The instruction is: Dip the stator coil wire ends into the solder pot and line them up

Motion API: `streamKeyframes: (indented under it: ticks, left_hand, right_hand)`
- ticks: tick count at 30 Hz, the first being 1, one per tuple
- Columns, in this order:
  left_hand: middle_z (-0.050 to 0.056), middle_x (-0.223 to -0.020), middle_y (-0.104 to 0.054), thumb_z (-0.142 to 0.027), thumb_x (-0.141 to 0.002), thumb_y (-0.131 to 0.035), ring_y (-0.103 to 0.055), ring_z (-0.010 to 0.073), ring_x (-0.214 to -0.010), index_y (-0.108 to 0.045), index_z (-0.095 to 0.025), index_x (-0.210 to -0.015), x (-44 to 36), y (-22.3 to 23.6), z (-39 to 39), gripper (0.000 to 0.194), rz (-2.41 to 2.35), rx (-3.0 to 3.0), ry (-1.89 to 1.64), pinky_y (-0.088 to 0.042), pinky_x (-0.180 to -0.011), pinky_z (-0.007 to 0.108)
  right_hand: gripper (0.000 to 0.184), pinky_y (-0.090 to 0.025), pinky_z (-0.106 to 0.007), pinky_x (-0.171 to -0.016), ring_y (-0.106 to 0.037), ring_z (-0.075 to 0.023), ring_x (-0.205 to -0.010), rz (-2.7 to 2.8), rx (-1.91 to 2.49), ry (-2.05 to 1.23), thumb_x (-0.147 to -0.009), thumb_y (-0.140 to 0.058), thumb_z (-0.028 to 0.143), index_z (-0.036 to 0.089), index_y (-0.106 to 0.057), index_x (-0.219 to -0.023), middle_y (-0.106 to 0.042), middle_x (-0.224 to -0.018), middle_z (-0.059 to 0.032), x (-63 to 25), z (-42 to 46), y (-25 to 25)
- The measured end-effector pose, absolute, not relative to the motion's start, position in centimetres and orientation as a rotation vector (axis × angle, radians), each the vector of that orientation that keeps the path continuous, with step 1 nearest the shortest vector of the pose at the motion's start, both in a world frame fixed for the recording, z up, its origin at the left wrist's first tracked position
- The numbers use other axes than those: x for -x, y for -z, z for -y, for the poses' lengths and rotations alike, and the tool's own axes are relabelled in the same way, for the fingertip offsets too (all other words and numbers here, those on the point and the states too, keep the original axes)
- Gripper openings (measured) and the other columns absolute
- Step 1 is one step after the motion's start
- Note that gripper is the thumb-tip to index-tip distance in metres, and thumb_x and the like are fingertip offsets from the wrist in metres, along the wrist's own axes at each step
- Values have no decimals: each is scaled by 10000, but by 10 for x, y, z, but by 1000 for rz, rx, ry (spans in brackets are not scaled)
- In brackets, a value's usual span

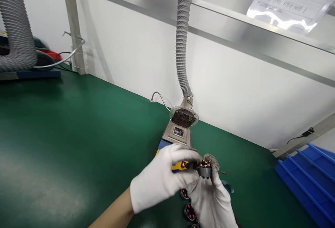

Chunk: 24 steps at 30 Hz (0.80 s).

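Both my hands wear white gloves and meet low in the middle of the view. My left hand is closed, its fingertips pinching the top of a small round motor stator with copper windings. My right hand is closed round the same stator from below. Two or three more round stators with red centres lie on the green mat under my hands. Just behind stands a metal solder pot with a yellow and blue base.
A grey ribbed extraction hose hangs down to a fan inlet over the pot. The green mat covers the bench. Blue plastic bins stand at the right. Another hose and gear lie far left. A sleeved paper sheet hangs top right.
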<state>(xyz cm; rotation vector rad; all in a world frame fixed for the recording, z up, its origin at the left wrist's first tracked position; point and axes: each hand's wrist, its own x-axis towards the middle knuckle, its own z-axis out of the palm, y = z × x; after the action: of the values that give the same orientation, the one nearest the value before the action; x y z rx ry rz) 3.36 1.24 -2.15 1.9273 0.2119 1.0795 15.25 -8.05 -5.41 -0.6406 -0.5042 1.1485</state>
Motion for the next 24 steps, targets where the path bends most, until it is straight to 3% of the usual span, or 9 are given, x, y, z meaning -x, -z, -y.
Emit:
streamKeyframes:
  ticks: [4, 7, 12, 16, 20, 24]
  left_hand:
    - [9, -939, -675, -135, -851, -500, -601, 183, -873, -629, -212, -943, -39, 26, -6, 175, -191, -2233, -1354, -456, -834, 359]
    - [23, -892, -671, -75, -817, -412, -595, 190, -855, -583, -180, -887, -40, 31, -7, 213, -267, -2436, -1511, -424, -873, 398]
    - [51, -895, -647, -88, -820, -414, -580, 203, -885, -545, -176, -899, -31, 33, -19, 177, -448, -2314, -1779, -433, -855, 404]
    - [55, -1000, -624, -162, -854, -513, -575, 200, -944, -591, -200, -975, -26, 26, -18, 149, -513, -2115, -1481, -466, -861, 370]
    - [25, -1038, -626, -118, -798, -579, -592, 173, -940, -597, -235, -1084, -31, 22, -11, 310, -294, -2107, -1081, -481, -868, 311]
    - [27, -977, -655, -142, -848, -556, -606, 162, -875, -613, -217, -1038, -39, 28, -13, 213, -164, -2147, -1268, -479, -815, 300]
  right_hand:
    - [278, -542, -351, -709, -645, -207, -817, 512, 704, -1010, -760, -652, 455, 247, -687, -941, -686, -952, -70, -150, 72, 65]
    - [300, -544, -368, -680, -648, -220, -786, 524, 720, -1050, -705, -716, 415, 247, -684, -952, -688, -926, -67, -147, 71, 66]
    - [305, -540, -299, -676, -642, -167, -747, 484, 709, -1104, -701, -741, 376, 255, -687, -976, -694, -937, -59, -152, 83, 54]
    - [265, -516, -194, -681, -626, -108, -772, 447, 570, -1258, -744, -712, 373, 259, -696, -983, -678, -1052, -65, -159, 89, 51]
    - [185, -493, -159, -593, -606, -88, -730, 427, 491, -1300, -784, -672, 381, 291, -703, -943, -689, -1013, -35, -161, 90, 54]
    - [204, -485, -183, -564, -581, -96, -687, 426, 555, -1292, -766, -685, 398, 267, -705, -922, -688, -956, -40, -161, 90, 58]
